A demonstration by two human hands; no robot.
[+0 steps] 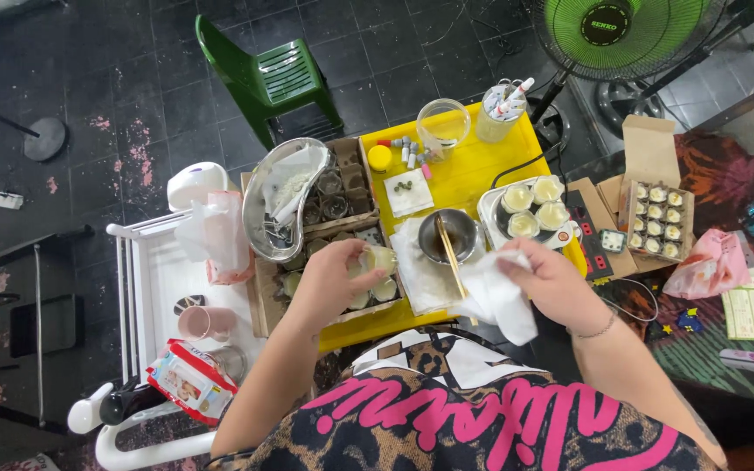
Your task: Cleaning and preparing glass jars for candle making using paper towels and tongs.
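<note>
A person's left hand (335,281) is gripping a small glass jar (379,259) of pale wax, fingers wrapping its side. Just right of it, the right hand (544,279) is clutching a crumpled white tissue (497,298). Beyond both hands, on the yellow table (473,161), a small metal bowl (449,234) with a wooden stick is sitting beside a tray of filled jars (530,209).

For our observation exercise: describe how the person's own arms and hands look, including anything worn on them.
Both forearms are bare, with no sleeves and no gloves. The right hand has a thin beaded bracelet at the wrist. The left hand shows no ring or band. The top is leopard-patterned with pink lettering.
</note>
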